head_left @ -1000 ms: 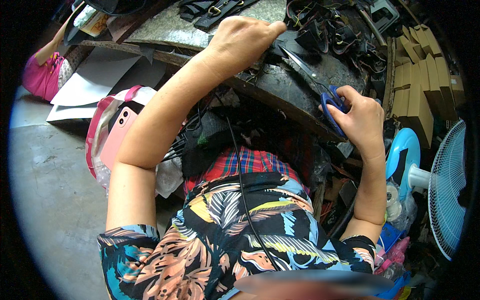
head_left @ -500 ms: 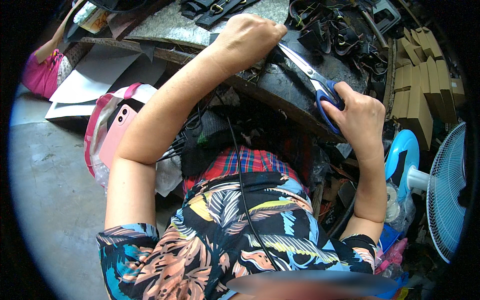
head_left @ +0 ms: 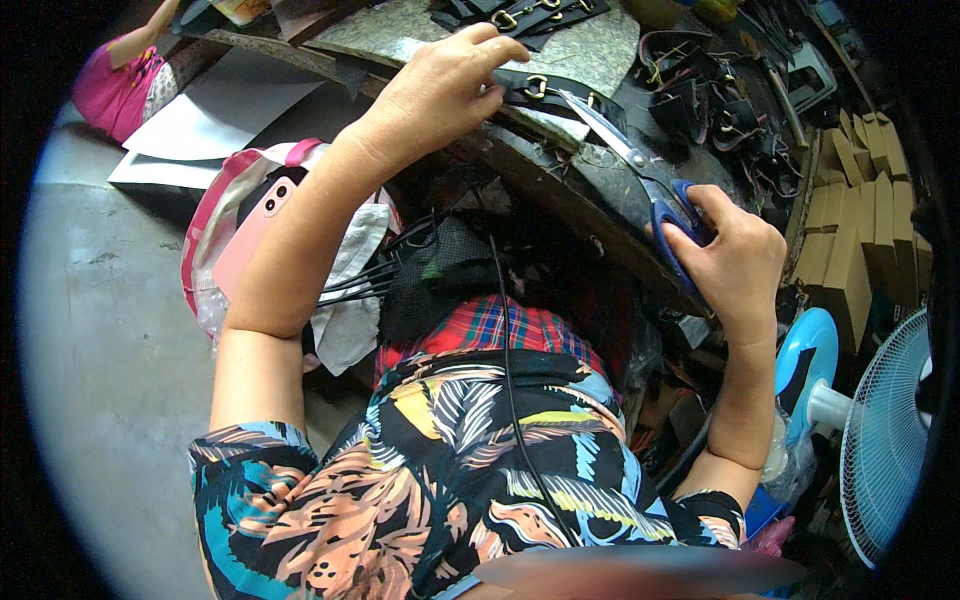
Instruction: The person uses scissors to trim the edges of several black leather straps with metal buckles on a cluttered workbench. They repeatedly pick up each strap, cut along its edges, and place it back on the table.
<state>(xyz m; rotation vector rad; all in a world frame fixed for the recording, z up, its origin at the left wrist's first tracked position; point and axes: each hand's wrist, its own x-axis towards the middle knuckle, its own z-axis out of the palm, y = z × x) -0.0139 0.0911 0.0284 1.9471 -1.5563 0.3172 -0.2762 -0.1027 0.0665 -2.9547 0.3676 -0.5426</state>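
My left hand (head_left: 445,88) is at the table's near edge, its thumb and curled fingers at the left end of a black leather strap (head_left: 578,98) with gold-coloured rings. The index finger stands off from the thumb. My right hand (head_left: 738,250) is closed on the blue handles of a pair of scissors (head_left: 640,163). Their steel blades point up and left, the tips over the strap; whether they touch it I cannot tell. Behind the strap, more black straps with gold buckles (head_left: 545,18) lie on a grey stone slab (head_left: 606,48).
Dark strap pieces (head_left: 700,95) lie heaped at the table's right. Cardboard boxes (head_left: 845,270) and a blue fan (head_left: 893,440) stand right. At left are a white-and-pink bag (head_left: 198,235) with a pink phone (head_left: 250,235), white sheets (head_left: 215,110) and another person's pink clothing (head_left: 112,90).
My left hand has drawn back left from near the scissor tips, and its index finger has straightened. The strap with rings now shows between the hands. The whole view has shifted slightly.
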